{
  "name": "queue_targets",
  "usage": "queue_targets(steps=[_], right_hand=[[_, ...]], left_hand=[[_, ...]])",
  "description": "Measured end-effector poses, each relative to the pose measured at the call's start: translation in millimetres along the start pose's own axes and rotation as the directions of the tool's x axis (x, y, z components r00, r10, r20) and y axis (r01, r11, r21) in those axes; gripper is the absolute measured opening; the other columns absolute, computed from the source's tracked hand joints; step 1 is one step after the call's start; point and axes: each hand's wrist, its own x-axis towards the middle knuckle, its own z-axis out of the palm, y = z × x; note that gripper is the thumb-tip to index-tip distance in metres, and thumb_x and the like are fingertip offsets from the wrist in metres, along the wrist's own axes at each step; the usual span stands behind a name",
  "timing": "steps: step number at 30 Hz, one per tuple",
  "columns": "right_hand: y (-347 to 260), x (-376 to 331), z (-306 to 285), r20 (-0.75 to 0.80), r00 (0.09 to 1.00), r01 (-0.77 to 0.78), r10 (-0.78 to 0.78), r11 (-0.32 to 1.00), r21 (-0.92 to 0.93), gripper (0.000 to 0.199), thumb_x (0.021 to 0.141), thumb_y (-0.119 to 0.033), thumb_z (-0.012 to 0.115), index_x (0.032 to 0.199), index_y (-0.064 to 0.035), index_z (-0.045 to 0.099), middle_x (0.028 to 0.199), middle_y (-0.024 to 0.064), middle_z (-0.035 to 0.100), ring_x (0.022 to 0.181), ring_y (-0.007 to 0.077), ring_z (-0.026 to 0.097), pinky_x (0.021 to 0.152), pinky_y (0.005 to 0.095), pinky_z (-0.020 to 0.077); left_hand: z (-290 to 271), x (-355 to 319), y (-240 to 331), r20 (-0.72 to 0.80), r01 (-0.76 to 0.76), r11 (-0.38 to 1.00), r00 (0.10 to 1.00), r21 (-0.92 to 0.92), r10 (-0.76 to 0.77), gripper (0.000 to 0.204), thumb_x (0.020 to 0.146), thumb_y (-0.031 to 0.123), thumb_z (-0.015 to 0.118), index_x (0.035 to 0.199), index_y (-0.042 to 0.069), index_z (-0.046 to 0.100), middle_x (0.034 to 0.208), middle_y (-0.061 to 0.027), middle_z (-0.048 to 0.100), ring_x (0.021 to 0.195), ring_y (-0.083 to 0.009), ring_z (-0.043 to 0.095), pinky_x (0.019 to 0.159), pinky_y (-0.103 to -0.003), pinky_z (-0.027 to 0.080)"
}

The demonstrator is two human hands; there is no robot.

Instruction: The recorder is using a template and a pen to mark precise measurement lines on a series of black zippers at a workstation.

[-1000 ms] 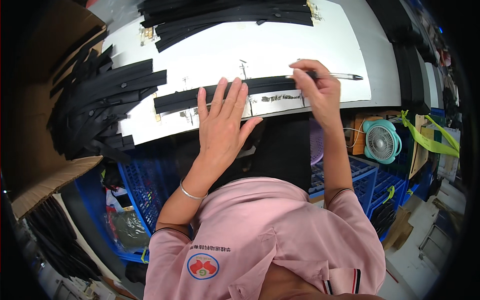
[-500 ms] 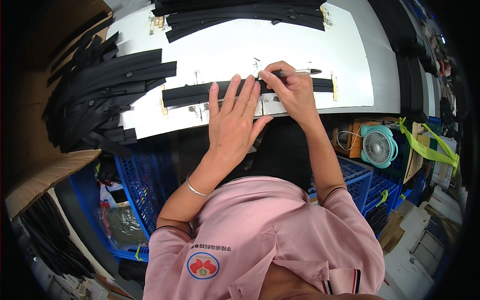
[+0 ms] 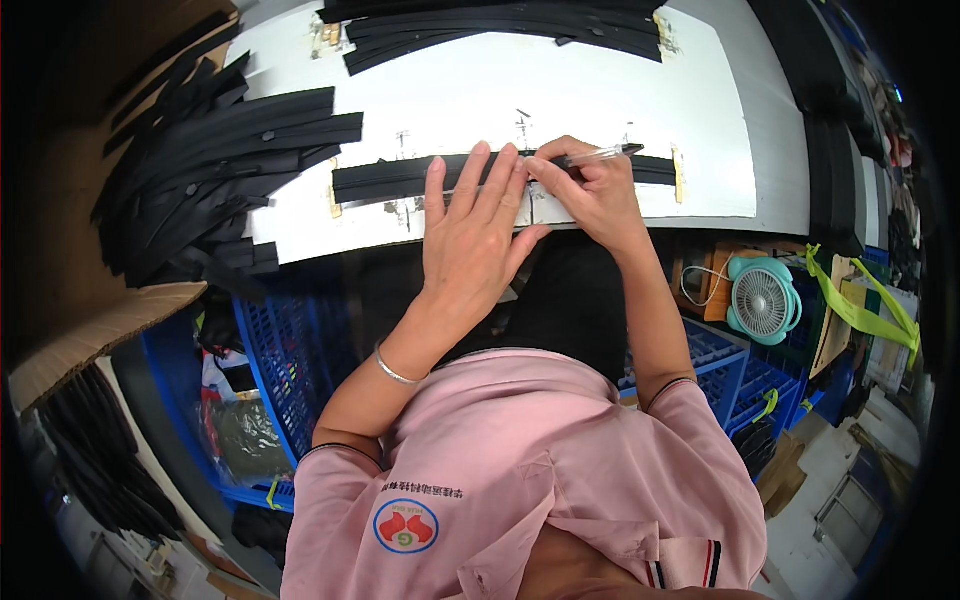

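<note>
A long flat black strip, like zipper tape, [image 3: 390, 180] lies crosswise near the front edge of a white board [image 3: 690, 120]. My left hand [image 3: 470, 240] rests flat on it, fingers stretched out and slightly apart, holding nothing. Just to the right, my right hand [image 3: 600, 205] is closed around a clear pen with a dark end [image 3: 608, 154]. The pen's tip is hidden by my fingers, over the strip near a mark on the board. Yellowish tape [image 3: 679, 175] sits by the strip's right end.
Loose black strips [image 3: 220, 160] are heaped at the left beside a cardboard box [image 3: 110, 310]. More black strips [image 3: 500, 35] lie at the board's far side. Below the table edge are a turquoise fan [image 3: 762, 300] and blue crates [image 3: 280, 350].
The whole view has shifted slightly, the board appearing a little further right. The pen in my right hand has tilted a little. My left hand stays flat on the strip.
</note>
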Motion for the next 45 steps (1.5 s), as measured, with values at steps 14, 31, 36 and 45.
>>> queue_targets(steps=[14, 31, 36, 45], right_hand=[[2.1, -6.7, -0.8, -0.04, 0.977, -0.189, 0.208, 0.942, 0.276, 0.012, 0.093, -0.012, 0.071, 0.089, -0.0013, 0.073, 0.072, 0.0007, 0.068, 0.061, 0.0028, 0.056, 0.054, 0.0186, 0.0402], [-0.9, -4.0, -1.2, -0.04, 0.969, -0.22, 0.244, 0.925, 0.31, 0.014, 0.095, -0.013, 0.071, 0.088, -0.0011, 0.073, 0.074, 0.0001, 0.068, 0.062, 0.0026, 0.054, 0.054, 0.0187, 0.0371], [-1.5, -2.7, 0.8, -0.051, 0.972, -0.203, 0.231, 0.924, 0.325, 0.013, 0.095, -0.013, 0.071, 0.089, -0.0021, 0.073, 0.072, -0.0001, 0.066, 0.062, 0.0026, 0.053, 0.054, 0.0187, 0.0362], [-0.2, -4.1, 0.1, -0.048, 0.965, -0.229, 0.258, 0.918, 0.325, 0.01, 0.094, -0.011, 0.071, 0.09, -0.0016, 0.072, 0.072, -0.0011, 0.065, 0.062, 0.002, 0.052, 0.054, 0.0187, 0.0358]], left_hand=[[-42.2, -35.1, -29.3, -0.113, 0.212, 0.977, 0.97, -0.034, -0.214, 0.079, 0.089, 0.042, 0.074, 0.148, -0.004, 0.046, 0.155, -0.0209, 0.044, 0.149, -0.0353, 0.033, 0.122, -0.06, 0.007], [-74.2, -5.9, -77.5, -0.009, 0.246, 0.965, 0.969, -0.09, -0.248, 0.066, 0.073, 0.015, 0.088, 0.132, 0.009, 0.06, 0.095, -0.0032, 0.066, 0.101, -0.0235, 0.059, 0.118, -0.058, 0.017], [-74.3, -0.4, -65.8, 0.018, 0.175, 0.981, 0.985, -0.087, -0.174, 0.064, 0.08, 0.016, 0.082, 0.139, 0.01, 0.059, 0.12, -0.0068, 0.068, 0.129, -0.0264, 0.052, 0.119, -0.063, 0.006], [-57.8, -42.4, -48.8, -0.076, 0.218, 0.972, 0.974, 0.089, -0.212, 0.07, 0.087, 0.039, 0.076, 0.145, 0.007, 0.053, 0.151, -0.0085, 0.052, 0.145, -0.0279, 0.04, 0.119, -0.066, 0.001]])
